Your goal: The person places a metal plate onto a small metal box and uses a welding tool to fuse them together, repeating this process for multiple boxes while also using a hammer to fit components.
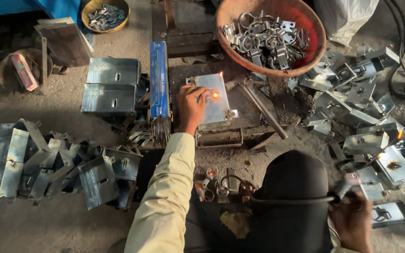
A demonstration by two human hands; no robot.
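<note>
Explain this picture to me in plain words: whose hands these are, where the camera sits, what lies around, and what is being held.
There is one picture, taken by a camera worn on a person's head, looking down at their own two bare hands; no machine is involved. The left hand rests on a flat metal plate lying on a dark work block, beside a small glowing orange spot. The right hand holds a dark handle with a cable; its end is blurred. Around them on the dusty floor lie folded metal boxes, a heap of bent metal plates, a blue packet of thin rods and a red bowl of metal rings and clips.
</note>
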